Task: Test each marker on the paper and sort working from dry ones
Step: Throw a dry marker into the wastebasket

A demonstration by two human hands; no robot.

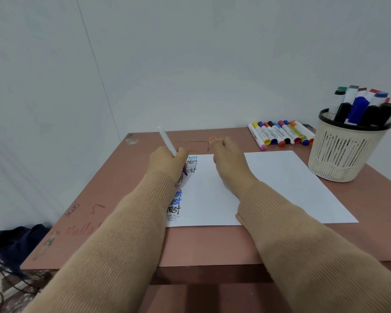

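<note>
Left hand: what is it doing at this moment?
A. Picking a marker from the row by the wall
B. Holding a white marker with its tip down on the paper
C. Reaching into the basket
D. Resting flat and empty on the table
B: the left hand grips a white marker angled down to the paper, beside a column of written "test" words.

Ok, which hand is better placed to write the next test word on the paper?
The left hand. It holds the marker, tip down on the paper beside the column of test words. The right hand is closed around an orange cap.
</note>
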